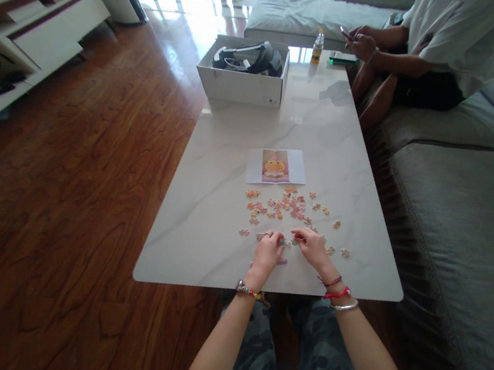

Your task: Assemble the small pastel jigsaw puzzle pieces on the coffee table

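My left hand (268, 252) rests low over the white table, fingers closed around small jigsaw puzzle pieces (261, 237) that are mostly covered. Just to its right, my right hand (311, 248) has its fingertips pinched together at a small greenish jigsaw puzzle piece (295, 241). A purple strip of puzzle (282, 262) lies partly beneath my left hand. Beyond both hands, a loose pile of orange and pink puzzle pieces (293, 205) is spread out. Behind the pile lies a paper sheet (297, 169) with a printed picture of an orange figure.
At the table's (204, 216) far end stand an open white box (243, 87) holding a dark headset (267, 60) and a small bottle (317, 49). Another person (456, 49) sits on the grey sofa (469, 201) at right, holding a phone. Stray pieces (345, 252) lie right of my hands.
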Action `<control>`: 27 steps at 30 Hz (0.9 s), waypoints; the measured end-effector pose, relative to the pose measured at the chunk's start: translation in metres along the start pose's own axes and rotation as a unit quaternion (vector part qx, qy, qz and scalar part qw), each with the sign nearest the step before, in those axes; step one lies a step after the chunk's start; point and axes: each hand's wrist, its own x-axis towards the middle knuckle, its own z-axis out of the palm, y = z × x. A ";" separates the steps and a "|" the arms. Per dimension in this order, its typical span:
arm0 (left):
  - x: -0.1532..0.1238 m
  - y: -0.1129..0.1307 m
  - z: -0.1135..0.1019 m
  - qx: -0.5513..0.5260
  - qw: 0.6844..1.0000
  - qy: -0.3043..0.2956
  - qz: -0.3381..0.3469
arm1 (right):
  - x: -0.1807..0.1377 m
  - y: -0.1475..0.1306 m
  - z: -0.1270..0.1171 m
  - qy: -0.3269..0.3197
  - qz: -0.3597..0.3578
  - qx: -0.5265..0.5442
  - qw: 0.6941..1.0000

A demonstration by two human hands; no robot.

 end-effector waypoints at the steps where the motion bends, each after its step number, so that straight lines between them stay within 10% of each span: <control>1: 0.000 -0.001 0.000 0.001 1.000 0.002 -0.001 | 0.003 -0.001 0.001 -0.003 -0.002 0.002 1.000; 17: 0.004 -0.003 0.001 0.008 1.000 0.020 0.003 | 0.031 -0.005 0.003 -0.123 -0.052 0.025 0.991; 27: 0.006 -0.005 0.003 -0.005 1.000 0.023 0.003 | 0.033 -0.004 0.010 -0.074 -0.074 -0.038 0.994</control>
